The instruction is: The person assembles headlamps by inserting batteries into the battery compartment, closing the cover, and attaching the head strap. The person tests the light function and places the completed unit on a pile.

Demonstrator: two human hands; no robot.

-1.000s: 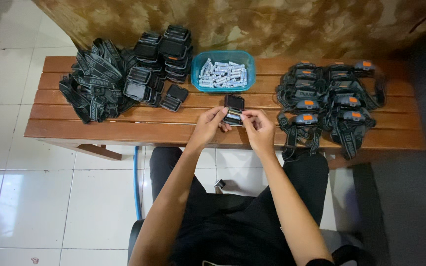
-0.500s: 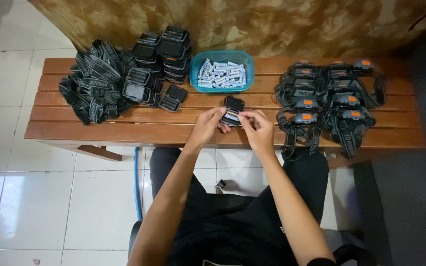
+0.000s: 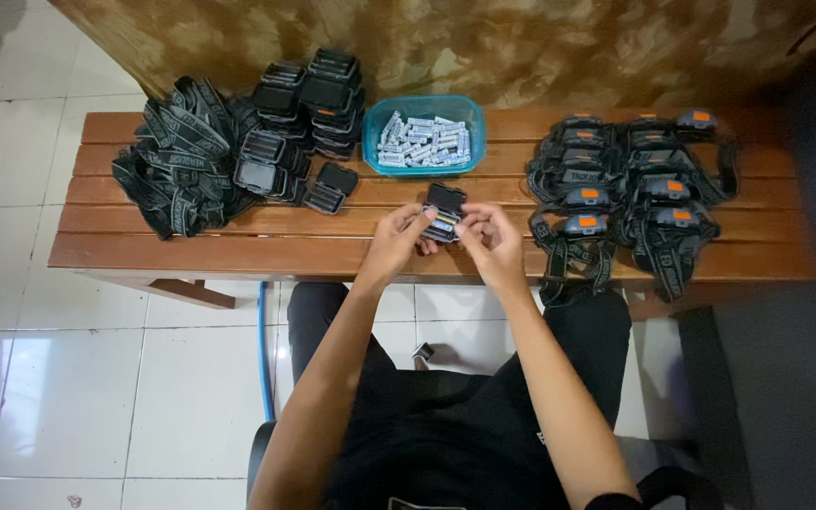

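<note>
My left hand [image 3: 397, 241] and my right hand [image 3: 493, 238] meet over the middle of a wooden bench [image 3: 266, 241]. Between them they hold a small black battery case [image 3: 444, 212] with its lid hinged open; light-coloured batteries show inside. Left fingers grip its left side, right fingers press at its right edge. A blue plastic tub [image 3: 424, 132] full of white batteries stands just behind the hands.
A heap of black elastic straps [image 3: 177, 161] lies at the bench's left end, with stacked black battery cases [image 3: 309, 104] beside it. Assembled headlamps with orange buttons [image 3: 630, 194] fill the right end. White tiled floor lies below; a mottled wall runs behind.
Both hands stay in the same place on the open case; only the fingers have shifted slightly.
</note>
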